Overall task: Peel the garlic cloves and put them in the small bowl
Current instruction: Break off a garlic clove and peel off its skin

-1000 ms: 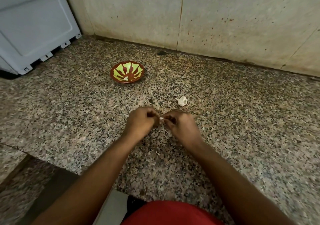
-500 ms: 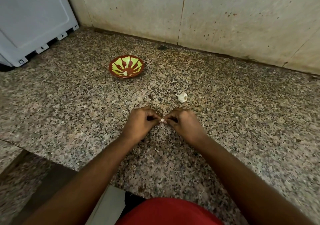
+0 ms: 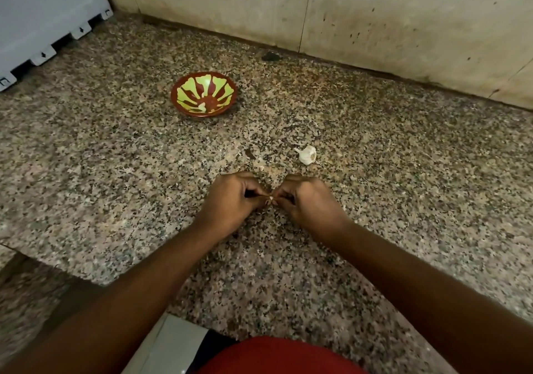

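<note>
Head view shows both hands meeting over the middle of the granite counter (image 3: 115,172), toward its near edge. The left hand (image 3: 230,200) and the right hand (image 3: 311,203) each have fingers curled inward, and between their fingertips they pinch a small pale garlic clove (image 3: 270,199), of which only a sliver shows. Judging by this, the peeling step is in hand: the skin is being worked off the clove. Whether the skin is already loose is too small to tell. The next move likely calls for stripping the remaining skin, then carrying the clove across the counter to the small bowl (image 3: 204,94), which sits well apart from the hands, toward the back wall edge. The bowl, red with a green pattern, appears to hold nothing. A garlic bulb (image 3: 307,154) lies on the counter just beyond the right hand.
</note>
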